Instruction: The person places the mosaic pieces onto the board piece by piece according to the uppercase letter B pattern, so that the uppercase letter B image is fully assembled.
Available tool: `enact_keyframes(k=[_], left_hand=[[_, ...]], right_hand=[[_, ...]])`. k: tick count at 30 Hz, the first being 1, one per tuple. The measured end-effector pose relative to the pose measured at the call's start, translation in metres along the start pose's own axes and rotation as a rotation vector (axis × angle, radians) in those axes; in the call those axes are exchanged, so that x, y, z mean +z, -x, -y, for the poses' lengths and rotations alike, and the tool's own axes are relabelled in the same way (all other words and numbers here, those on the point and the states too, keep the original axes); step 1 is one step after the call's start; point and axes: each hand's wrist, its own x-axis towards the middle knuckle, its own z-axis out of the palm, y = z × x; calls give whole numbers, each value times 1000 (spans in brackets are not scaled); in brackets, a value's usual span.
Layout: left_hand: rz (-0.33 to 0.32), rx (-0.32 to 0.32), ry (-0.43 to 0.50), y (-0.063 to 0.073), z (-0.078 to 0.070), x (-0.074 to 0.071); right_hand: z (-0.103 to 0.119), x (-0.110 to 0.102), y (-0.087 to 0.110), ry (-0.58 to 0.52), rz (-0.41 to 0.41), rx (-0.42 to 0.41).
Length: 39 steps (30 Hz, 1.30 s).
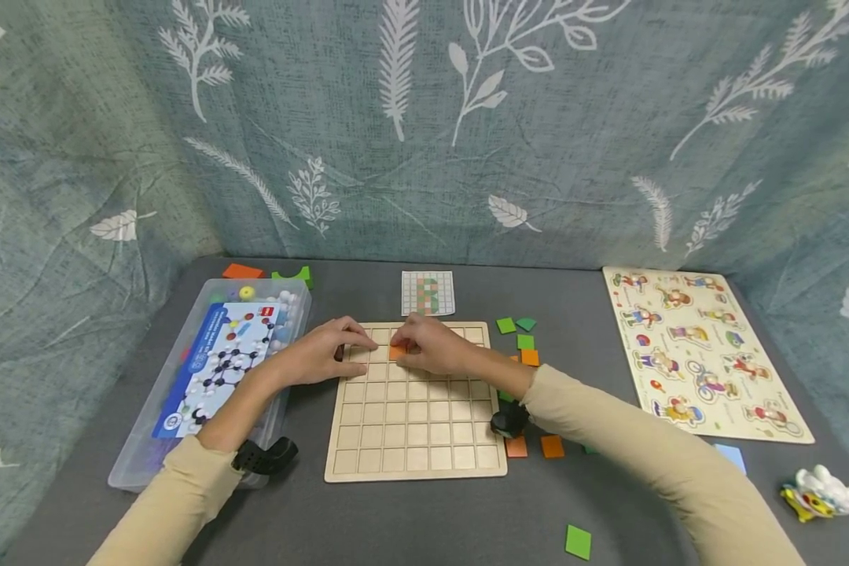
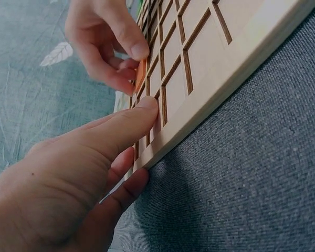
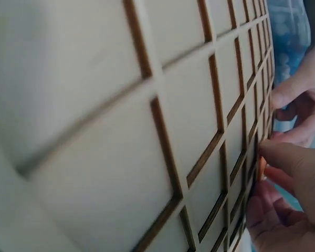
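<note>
A square wooden grid board lies flat on the dark table. My right hand pinches an orange square tile over a cell near the board's far side. In the left wrist view, the orange tile stands tilted between thumb and fingers. The board's left edge is gripped by my left hand, with one digit on its top and other fingertips against its side. From the right wrist view, both hands meet the board's far part, and only a sliver of orange tile shows.
Behind the board lies a small pattern card. Loose green tiles and orange tiles are scattered to the right, partly under the right arm. A clear plastic box stands left; a picture puzzle board and small toy lie right.
</note>
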Motion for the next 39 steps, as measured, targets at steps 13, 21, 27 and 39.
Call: enact_keyframes(k=[13,21,27,39], left_hand=[[-1,-7,17,1,-3,1],[-7,-17,10,2,0,-3],[1,-27,15,1,2,-3],[10,-25,21,-2,-1,0]], right_hand=[[-34,-21,137,63,-271,39],[-53,-27,200,38,-428,164],[-54,-24,212,32,-436,143],[-58,-22,201,35,-414,147]])
